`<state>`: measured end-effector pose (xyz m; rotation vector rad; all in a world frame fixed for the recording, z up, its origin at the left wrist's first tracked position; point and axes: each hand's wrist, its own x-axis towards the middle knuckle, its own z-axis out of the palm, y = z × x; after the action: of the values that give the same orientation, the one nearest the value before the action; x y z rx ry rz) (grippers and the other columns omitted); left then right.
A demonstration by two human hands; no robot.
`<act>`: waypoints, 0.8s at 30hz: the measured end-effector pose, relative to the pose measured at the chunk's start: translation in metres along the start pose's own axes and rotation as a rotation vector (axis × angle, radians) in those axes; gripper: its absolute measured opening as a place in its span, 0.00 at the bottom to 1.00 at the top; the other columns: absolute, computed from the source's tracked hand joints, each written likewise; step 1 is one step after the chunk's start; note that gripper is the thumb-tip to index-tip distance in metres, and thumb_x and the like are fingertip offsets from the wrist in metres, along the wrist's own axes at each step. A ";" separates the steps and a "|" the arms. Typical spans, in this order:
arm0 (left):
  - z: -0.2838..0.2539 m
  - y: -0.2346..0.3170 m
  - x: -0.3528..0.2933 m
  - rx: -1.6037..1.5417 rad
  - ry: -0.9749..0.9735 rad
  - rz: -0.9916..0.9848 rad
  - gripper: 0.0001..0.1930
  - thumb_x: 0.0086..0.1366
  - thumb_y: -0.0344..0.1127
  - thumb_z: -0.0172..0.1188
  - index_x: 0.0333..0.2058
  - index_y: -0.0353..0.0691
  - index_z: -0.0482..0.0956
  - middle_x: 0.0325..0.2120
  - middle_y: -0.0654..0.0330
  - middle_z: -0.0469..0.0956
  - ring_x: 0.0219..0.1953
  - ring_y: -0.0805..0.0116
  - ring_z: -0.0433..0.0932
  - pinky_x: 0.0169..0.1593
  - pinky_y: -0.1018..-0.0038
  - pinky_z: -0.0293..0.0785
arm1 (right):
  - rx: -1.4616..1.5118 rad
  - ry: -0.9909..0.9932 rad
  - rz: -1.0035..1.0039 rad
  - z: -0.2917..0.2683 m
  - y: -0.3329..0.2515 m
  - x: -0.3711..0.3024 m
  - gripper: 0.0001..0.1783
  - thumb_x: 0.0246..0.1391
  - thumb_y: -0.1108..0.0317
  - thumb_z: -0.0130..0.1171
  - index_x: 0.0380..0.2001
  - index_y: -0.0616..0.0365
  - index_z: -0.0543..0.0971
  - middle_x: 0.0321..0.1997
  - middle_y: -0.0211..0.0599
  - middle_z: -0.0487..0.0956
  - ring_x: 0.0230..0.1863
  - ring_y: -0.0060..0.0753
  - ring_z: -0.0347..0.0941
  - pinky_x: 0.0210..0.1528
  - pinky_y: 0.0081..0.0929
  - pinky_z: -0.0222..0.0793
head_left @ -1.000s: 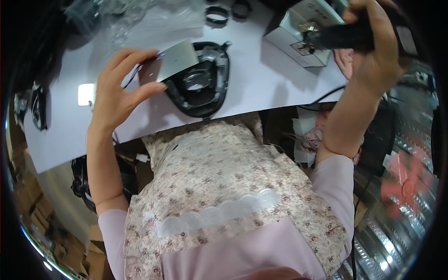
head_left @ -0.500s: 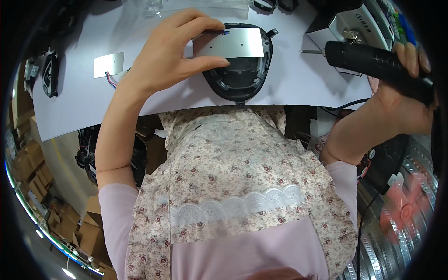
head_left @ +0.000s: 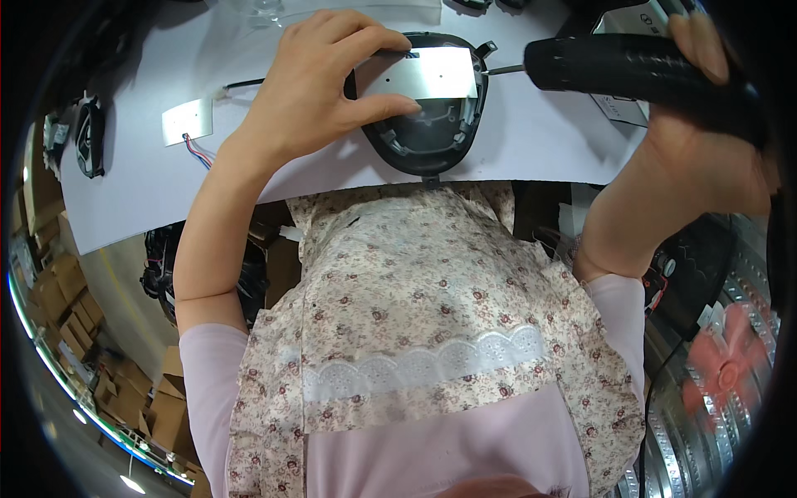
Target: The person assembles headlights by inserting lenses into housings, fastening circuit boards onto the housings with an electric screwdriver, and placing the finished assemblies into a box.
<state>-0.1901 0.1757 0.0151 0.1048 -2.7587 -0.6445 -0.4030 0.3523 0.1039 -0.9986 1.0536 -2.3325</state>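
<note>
A silver metal plate (head_left: 440, 75) with small holes lies across the upper part of a black rounded plastic housing (head_left: 425, 145) on the white table. My left hand (head_left: 320, 87) grips the plate's left end between thumb and fingers, against the housing. In my right hand (head_left: 701, 124) is a black electric screwdriver (head_left: 618, 66), held nearly level. Its thin bit (head_left: 505, 70) points left, with the tip at or very near the plate's right edge; whether it touches a screw I cannot make out.
A second silver plate (head_left: 188, 122) with red and blue wires lies left of my forearm. Beyond it sits a black oval part (head_left: 90, 137). A white box (head_left: 627, 25) stands behind the screwdriver. Clear plastic (head_left: 357, 12) lies at the far edge. A red fan (head_left: 726, 365) is at lower right.
My right hand has brought the screwdriver left and slightly away from me, so its bit now reaches the plate's right side. My left hand and the plate have shifted slightly right.
</note>
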 end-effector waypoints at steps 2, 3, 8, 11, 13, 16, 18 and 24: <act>0.002 0.001 0.001 0.011 0.011 0.014 0.26 0.53 0.49 0.76 0.48 0.44 0.83 0.47 0.60 0.79 0.52 0.57 0.74 0.57 0.63 0.67 | -0.011 -0.003 0.002 0.000 0.009 0.003 0.13 0.60 0.64 0.59 0.42 0.59 0.71 0.27 0.41 0.75 0.19 0.30 0.69 0.23 0.23 0.68; 0.002 0.003 0.002 0.012 -0.013 0.001 0.26 0.53 0.49 0.75 0.48 0.44 0.83 0.47 0.60 0.79 0.53 0.57 0.73 0.58 0.63 0.66 | -0.016 -0.004 0.003 0.000 0.009 0.002 0.13 0.60 0.64 0.59 0.42 0.59 0.71 0.27 0.41 0.75 0.19 0.30 0.70 0.23 0.23 0.68; 0.003 0.003 0.004 0.004 -0.067 -0.035 0.27 0.53 0.52 0.75 0.48 0.45 0.83 0.47 0.60 0.78 0.54 0.56 0.72 0.59 0.62 0.64 | -0.035 -0.021 0.012 0.015 0.027 0.002 0.14 0.61 0.64 0.59 0.44 0.60 0.71 0.28 0.43 0.76 0.20 0.30 0.71 0.25 0.22 0.70; 0.005 0.001 0.003 0.034 -0.042 -0.009 0.28 0.52 0.54 0.74 0.48 0.45 0.83 0.47 0.60 0.78 0.54 0.57 0.72 0.59 0.62 0.64 | -0.046 -0.032 0.017 0.016 0.032 0.002 0.14 0.62 0.64 0.59 0.44 0.60 0.71 0.28 0.44 0.77 0.20 0.30 0.72 0.25 0.21 0.71; 0.005 0.001 0.003 0.026 -0.044 -0.012 0.29 0.51 0.55 0.74 0.48 0.46 0.83 0.47 0.61 0.78 0.54 0.57 0.72 0.59 0.61 0.64 | -0.055 -0.039 0.017 0.016 0.037 0.004 0.15 0.62 0.64 0.59 0.45 0.61 0.71 0.29 0.44 0.77 0.20 0.30 0.72 0.26 0.21 0.72; 0.004 0.001 0.003 0.024 -0.056 -0.011 0.29 0.51 0.55 0.75 0.48 0.46 0.83 0.47 0.61 0.78 0.54 0.57 0.72 0.59 0.61 0.64 | -0.066 -0.043 0.017 0.013 0.042 0.006 0.15 0.62 0.63 0.59 0.45 0.61 0.71 0.29 0.45 0.78 0.21 0.31 0.73 0.26 0.21 0.72; 0.004 0.001 0.002 0.023 -0.056 -0.013 0.29 0.51 0.55 0.75 0.48 0.46 0.83 0.47 0.61 0.77 0.54 0.57 0.72 0.59 0.61 0.64 | -0.093 -0.050 0.035 0.012 0.047 0.006 0.17 0.62 0.60 0.59 0.45 0.62 0.71 0.29 0.44 0.78 0.20 0.31 0.73 0.26 0.22 0.73; 0.005 0.001 0.003 -0.032 -0.073 -0.024 0.28 0.51 0.53 0.76 0.47 0.44 0.83 0.46 0.61 0.77 0.53 0.57 0.72 0.58 0.62 0.64 | -0.193 -0.259 -0.130 -0.014 0.049 0.019 0.15 0.61 0.63 0.57 0.44 0.62 0.71 0.31 0.44 0.76 0.24 0.32 0.71 0.30 0.26 0.70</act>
<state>-0.1939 0.1777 0.0121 0.1101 -2.8197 -0.7120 -0.4237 0.3164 0.0683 -1.4379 1.1526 -2.1527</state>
